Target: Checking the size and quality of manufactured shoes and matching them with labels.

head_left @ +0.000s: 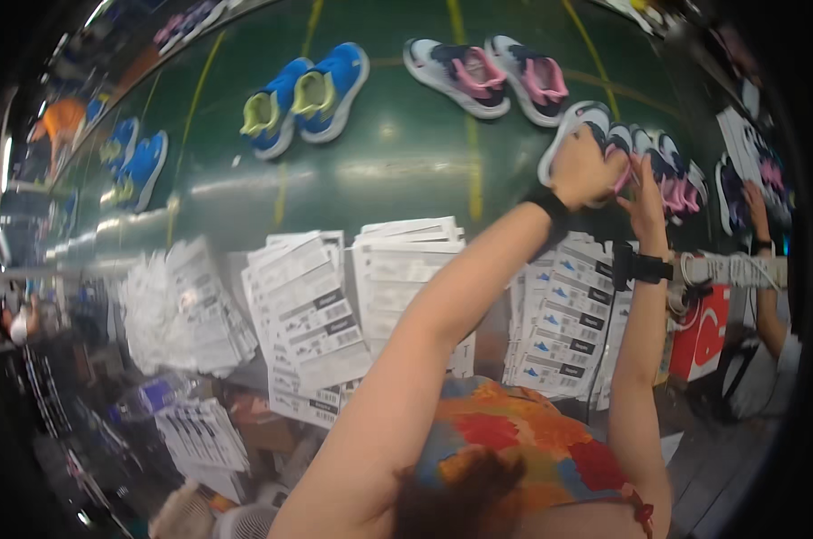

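Observation:
My left hand [588, 171] is closed round a white, navy and pink sneaker [571, 128], tipped so that part of its white sole shows. Right beside it, my right hand [642, 208] has its fingers stretched up and its thumb apart, close to the same shoe; whether it touches is hard to make out. Just past the right hand stand more sneakers [681, 184] of the same colours, partly hidden by my fingers. A pair of matching sneakers [460, 76] rests on the green belt [388, 171] to the left of my hands.
Farther left on the belt are blue sneakers [333, 94] with yellow-green linings. Stacks of printed label sheets [307, 314] line the near ledge, with more sheets [559, 314] below my hands. At right are a red box [699, 334], a white cable and another person's hand [756, 214] near shoes.

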{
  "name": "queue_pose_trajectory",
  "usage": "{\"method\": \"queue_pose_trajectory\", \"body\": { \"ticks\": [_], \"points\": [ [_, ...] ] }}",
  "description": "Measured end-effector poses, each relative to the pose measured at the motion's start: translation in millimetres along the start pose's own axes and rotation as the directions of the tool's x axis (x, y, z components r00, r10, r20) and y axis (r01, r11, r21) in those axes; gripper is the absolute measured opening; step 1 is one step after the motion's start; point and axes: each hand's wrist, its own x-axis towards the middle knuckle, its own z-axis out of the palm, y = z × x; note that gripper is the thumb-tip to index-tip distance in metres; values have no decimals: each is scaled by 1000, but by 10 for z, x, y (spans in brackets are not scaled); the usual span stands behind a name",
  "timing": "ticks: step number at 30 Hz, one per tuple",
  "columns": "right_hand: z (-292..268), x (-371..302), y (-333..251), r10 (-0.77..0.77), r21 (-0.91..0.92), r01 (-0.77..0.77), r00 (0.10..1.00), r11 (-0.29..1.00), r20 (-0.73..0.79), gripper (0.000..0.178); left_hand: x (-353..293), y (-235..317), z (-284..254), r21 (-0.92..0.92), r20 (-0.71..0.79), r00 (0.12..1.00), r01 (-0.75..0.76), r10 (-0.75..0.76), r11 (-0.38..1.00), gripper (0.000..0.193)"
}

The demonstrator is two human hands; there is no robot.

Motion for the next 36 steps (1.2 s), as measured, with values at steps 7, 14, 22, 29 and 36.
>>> {"method": "queue_pose_trajectory", "body": {
  "ticks": [7, 14, 22, 29, 36],
  "points": [
    [839, -1213, 112, -411, -301, 530, 830, 793, 378, 31, -1917, 427, -1473, -9, 592, 788, -201, 167, 980, 49],
    [2231, -2631, 896, -15, -192, 786, 248, 587, 969, 46, -3823, 57, -2654, 770, -490, 712, 624, -503, 133, 72],
    [2553, -2655, 1227, 128, -472, 656, 501, 589, 856, 41, -4409, -444, -2366, 638, -610, 708, 705, -357, 309, 86],
    [2147, -2425, 719, -38, -316, 498, 579, 808, 815, 15, -4068, -377, -2465, 594, -644, 700, 712, -310, 373, 63],
    [1535, -2418, 3, 145, -323, 469, 376, 822, 915, 18, -3411, 327, -2359, -536, -502, 796, 22, -339, 844, 34]
  ]
}}
